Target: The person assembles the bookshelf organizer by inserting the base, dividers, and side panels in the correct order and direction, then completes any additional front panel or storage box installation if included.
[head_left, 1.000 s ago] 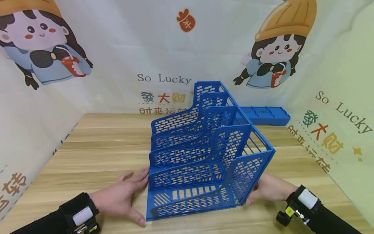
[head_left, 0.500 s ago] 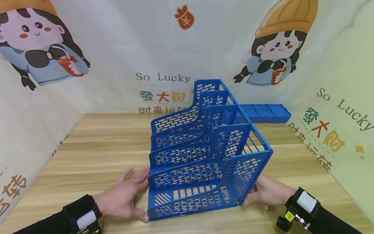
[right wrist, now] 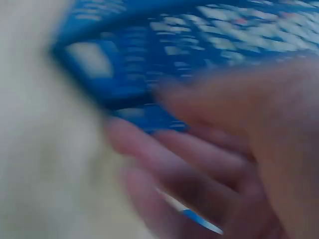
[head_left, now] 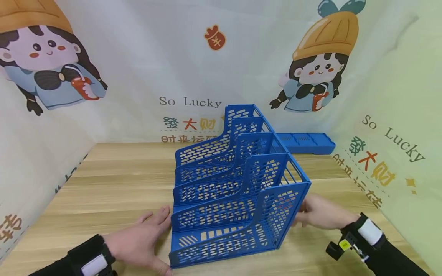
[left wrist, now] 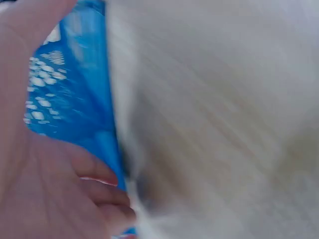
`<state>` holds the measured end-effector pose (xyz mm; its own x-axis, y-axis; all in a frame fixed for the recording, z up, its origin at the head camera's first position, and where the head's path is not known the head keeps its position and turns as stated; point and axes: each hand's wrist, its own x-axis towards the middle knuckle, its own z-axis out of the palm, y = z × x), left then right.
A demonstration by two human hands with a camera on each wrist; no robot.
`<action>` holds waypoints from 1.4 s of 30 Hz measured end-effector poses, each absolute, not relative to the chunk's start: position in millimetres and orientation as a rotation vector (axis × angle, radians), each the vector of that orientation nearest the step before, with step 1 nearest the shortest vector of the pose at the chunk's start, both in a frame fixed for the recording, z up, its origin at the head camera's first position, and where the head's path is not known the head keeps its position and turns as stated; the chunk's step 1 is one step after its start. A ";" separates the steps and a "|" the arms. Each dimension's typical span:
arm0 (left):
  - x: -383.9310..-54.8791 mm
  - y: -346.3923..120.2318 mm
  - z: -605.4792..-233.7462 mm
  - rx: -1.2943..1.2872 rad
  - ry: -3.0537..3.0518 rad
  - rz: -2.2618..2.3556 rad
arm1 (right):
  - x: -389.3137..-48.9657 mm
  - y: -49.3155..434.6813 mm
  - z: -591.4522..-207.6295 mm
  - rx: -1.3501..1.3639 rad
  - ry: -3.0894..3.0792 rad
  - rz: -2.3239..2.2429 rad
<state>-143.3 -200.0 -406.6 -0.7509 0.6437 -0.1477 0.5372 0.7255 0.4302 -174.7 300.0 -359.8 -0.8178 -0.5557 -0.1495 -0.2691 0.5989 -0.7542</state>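
Observation:
A blue plastic file organizer point(head_left: 221, 214) with perforated dividers stands upright on the wooden table, its open compartments facing left in the head view. My left hand point(head_left: 139, 241) lies at its low front edge, fingers spread, with the fingertips and thumb right at the base. In the left wrist view, that hand point(left wrist: 55, 184) is beside the blue edge. Behind the tall rear side is my right hand point(head_left: 322, 212), its fingertips partly hidden by the organizer. The blurred right wrist view shows the right thumb point(right wrist: 194, 99) against the organizer and loosely bent fingers near its lower edge.
A long, low blue plastic piece point(head_left: 307, 143) lies at the back right, partly behind the organizer. Light printed cloth point(head_left: 145, 65) closes off the back and both sides of the wooden table point(head_left: 114, 180).
The head view has shifted a little. My right hand has slid along the organizer's rear side, away from the near corner. The left hand stays at the front edge.

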 end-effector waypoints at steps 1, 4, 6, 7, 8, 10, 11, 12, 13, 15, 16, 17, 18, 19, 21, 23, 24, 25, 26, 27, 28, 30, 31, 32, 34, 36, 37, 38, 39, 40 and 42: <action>-138.1 -201.4 -405.3 0.913 2.672 0.499 | -176.9 299.2 -347.8 -0.617 2.511 -1.133; -126.5 -204.8 -399.8 0.935 2.721 0.483 | -185.5 290.2 -306.9 -0.498 2.627 -1.365; -122.7 -203.4 -396.2 0.992 2.699 0.570 | -192.0 279.5 -282.5 -0.476 2.670 -1.408; -121.6 -201.4 -394.9 1.042 2.676 0.623 | -194.6 273.1 -272.0 -0.475 2.688 -1.377; -120.9 -198.8 -394.5 1.106 2.636 0.685 | -197.0 266.7 -264.2 -0.488 2.693 -1.339; -119.9 -192.5 -395.7 1.218 2.522 0.834 | -200.7 255.6 -254.4 -0.520 2.678 -1.247; -119.8 -190.1 -397.1 1.269 2.483 0.888 | -201.6 251.6 -252.3 -0.541 2.651 -1.224; -119.9 -188.5 -399.0 1.318 2.462 0.918 | -202.5 248.3 -251.7 -0.562 2.616 -1.218; -120.0 -187.9 -400.7 1.335 2.437 0.941 | -203.0 245.5 -252.3 -0.586 2.575 -1.230; -121.2 -189.4 -402.9 1.309 2.399 0.985 | -203.3 243.7 -256.1 -0.615 2.506 -1.300; -122.2 -191.3 -403.3 1.285 2.398 0.996 | -203.2 244.1 -258.6 -0.626 2.470 -1.345; -123.4 -193.5 -402.8 1.261 2.404 0.997 | -203.5 244.6 -261.2 -0.638 2.444 -1.387; -124.8 -195.6 -401.5 1.236 2.415 0.994 | -203.5 245.4 -263.7 -0.646 2.427 -1.428; -126.6 -197.5 -399.3 1.220 2.427 0.992 | -203.2 246.7 -265.8 -0.648 2.412 -1.463; -130.6 -201.0 -392.5 1.223 2.479 0.984 | -202.5 249.9 -268.8 -0.647 2.405 -1.509; -135.1 -205.0 -383.1 1.248 2.571 0.961 | -201.7 252.9 -271.3 -0.635 2.405 -1.539; -137.0 -207.6 -378.0 1.265 2.642 0.943 | -201.2 254.3 -272.8 -0.619 2.405 -1.555; -139.2 -210.2 -373.0 1.292 2.715 0.935 | -200.7 255.6 -275.0 -0.609 2.397 -1.573; -141.0 -213.4 -367.6 1.302 2.791 0.927 | -199.9 256.7 -278.2 -0.602 2.397 -1.591; -142.7 -217.2 -362.6 1.298 2.876 0.916 | -198.3 257.5 -282.1 -0.587 2.392 -1.615; -144.3 -220.2 -358.4 1.311 2.963 0.916 | -196.1 258.6 -287.0 -0.578 2.372 -1.645; -148.0 -224.1 -349.8 1.274 3.138 0.941 | -189.2 259.3 -299.8 -0.559 2.326 -1.715; -150.6 -224.7 -346.0 1.244 3.210 0.969 | -184.5 258.8 -307.4 -0.552 2.317 -1.750; -153.3 -224.5 -342.6 1.196 3.274 1.006 | -178.7 258.0 -315.4 -0.531 2.315 -1.779; -157.8 -220.5 -336.9 1.062 3.367 1.087 | -165.4 255.3 -332.7 -0.479 2.312 -1.825; -161.0 -213.3 -332.7 0.895 3.356 1.195 | -151.5 249.4 -350.5 -0.369 2.336 -1.828; -161.4 -208.8 -330.9 0.809 3.313 1.252 | -145.2 246.0 -359.6 -0.329 2.327 -1.820; -161.1 -204.2 -329.8 0.728 3.248 1.307 | -139.0 242.7 -368.6 -0.294 2.309 -1.797; -160.2 -199.0 -329.4 0.650 3.176 1.357 | -133.6 238.7 -377.3 -0.275 2.296 -1.766; -159.3 -193.8 -329.2 0.581 3.099 1.404 | -128.9 234.5 -385.6 -0.265 2.272 -1.724; -159.6 -182.2 -329.3 0.511 2.975 1.482 | -121.0 226.1 -400.8 -0.276 2.173 -1.664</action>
